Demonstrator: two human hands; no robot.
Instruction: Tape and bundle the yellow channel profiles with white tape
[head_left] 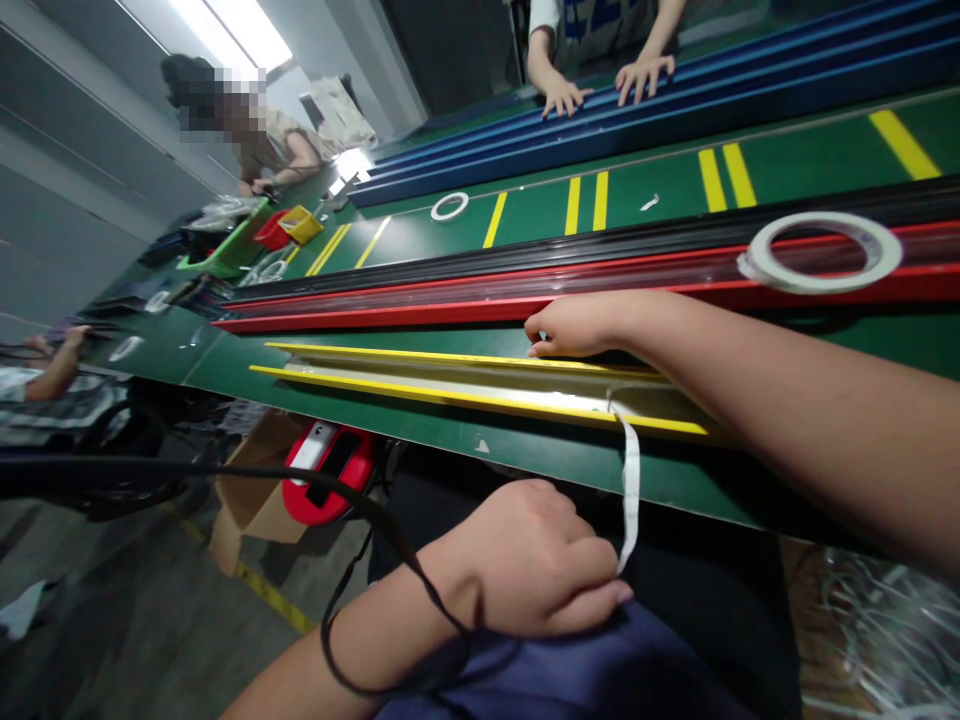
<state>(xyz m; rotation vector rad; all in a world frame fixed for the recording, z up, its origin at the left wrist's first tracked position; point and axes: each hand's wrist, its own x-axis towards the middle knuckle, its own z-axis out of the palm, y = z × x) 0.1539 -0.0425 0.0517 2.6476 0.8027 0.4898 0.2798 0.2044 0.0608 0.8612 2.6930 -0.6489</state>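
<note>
My left hand [536, 560] is below the table edge, fingers pinched on the lower end of a white tape strip [630, 490]. The strip runs up over the edge to a long yellow channel [480, 385] lying on the green table [525, 450]. My right hand [574, 327] reaches across from the right and presses its curled fingers on the far rail of the yellow channel. A black cable loops around my left wrist.
Behind the yellow channel lie red and black channels [450, 300] with a white tape roll [821, 252] on top. Blue channels [675, 110] lie farther back under another person's two hands [600, 85]. Another tape roll [450, 206], red and yellow bins [289, 227] and a seated person are at the left.
</note>
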